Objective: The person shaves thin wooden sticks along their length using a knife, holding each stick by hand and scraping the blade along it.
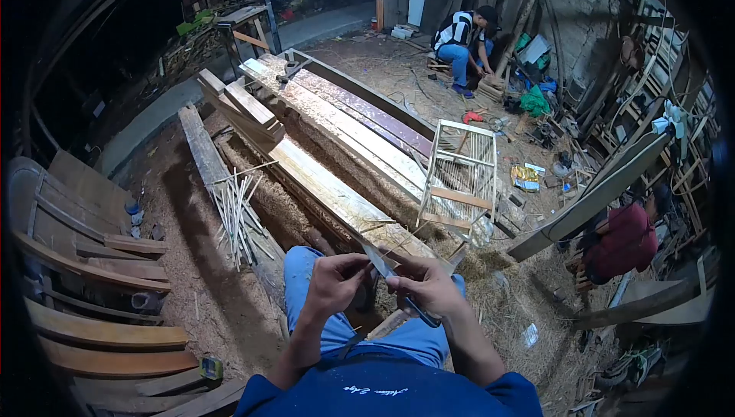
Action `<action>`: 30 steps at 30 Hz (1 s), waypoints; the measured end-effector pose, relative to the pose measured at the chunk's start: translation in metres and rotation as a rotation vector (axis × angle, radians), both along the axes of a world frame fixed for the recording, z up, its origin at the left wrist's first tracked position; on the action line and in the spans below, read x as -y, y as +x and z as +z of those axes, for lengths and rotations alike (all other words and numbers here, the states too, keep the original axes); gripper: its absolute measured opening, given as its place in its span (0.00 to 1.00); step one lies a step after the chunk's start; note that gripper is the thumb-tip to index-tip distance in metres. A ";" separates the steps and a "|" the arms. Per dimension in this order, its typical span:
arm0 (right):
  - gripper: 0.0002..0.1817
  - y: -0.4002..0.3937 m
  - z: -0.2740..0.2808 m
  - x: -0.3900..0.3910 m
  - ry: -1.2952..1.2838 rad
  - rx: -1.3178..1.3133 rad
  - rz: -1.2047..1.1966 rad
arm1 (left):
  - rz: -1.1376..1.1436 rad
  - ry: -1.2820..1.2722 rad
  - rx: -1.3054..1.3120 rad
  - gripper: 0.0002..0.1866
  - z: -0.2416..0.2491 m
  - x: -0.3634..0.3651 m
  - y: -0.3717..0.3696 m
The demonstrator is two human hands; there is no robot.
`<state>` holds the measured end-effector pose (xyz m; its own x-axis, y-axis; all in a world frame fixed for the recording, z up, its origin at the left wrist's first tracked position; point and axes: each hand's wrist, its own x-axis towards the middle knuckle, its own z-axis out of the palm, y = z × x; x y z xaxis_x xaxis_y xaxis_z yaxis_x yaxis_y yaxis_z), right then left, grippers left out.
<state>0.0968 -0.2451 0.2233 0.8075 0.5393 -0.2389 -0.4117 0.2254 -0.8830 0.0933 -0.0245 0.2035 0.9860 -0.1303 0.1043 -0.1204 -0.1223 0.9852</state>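
My right hand (430, 288) is wrapped around a knife (377, 261), its blade pointing up and to the left and its dark handle showing below the palm. Close beside the blade, my left hand (334, 285) is closed in a pinch. Whatever its fingers hold is too small to make out. Both hands are above my lap, in front of the near end of a long pale plank (337, 190). A pile of thin wooden sticks (239, 216) lies to the left on a weathered board.
A slatted wooden frame (462, 201) stands right of the planks. Another person (458, 42) crouches at the back; someone in a red shirt (624, 239) is at the right. Curved boards (115, 333) line the left side. Shavings cover the ground (222, 317).
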 end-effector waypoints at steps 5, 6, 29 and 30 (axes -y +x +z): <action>0.34 0.001 0.012 -0.016 -0.097 0.106 -0.075 | 0.036 0.194 0.142 0.08 0.017 -0.021 -0.007; 0.34 0.001 0.015 -0.019 -0.098 0.107 -0.069 | 0.043 0.210 0.170 0.09 0.016 -0.023 -0.008; 0.33 -0.002 0.020 0.006 -0.068 0.098 -0.425 | -0.059 0.086 0.050 0.08 0.006 -0.016 -0.004; 0.33 -0.001 0.025 0.012 -0.091 0.081 -0.500 | -0.080 0.090 0.035 0.08 -0.003 -0.018 -0.001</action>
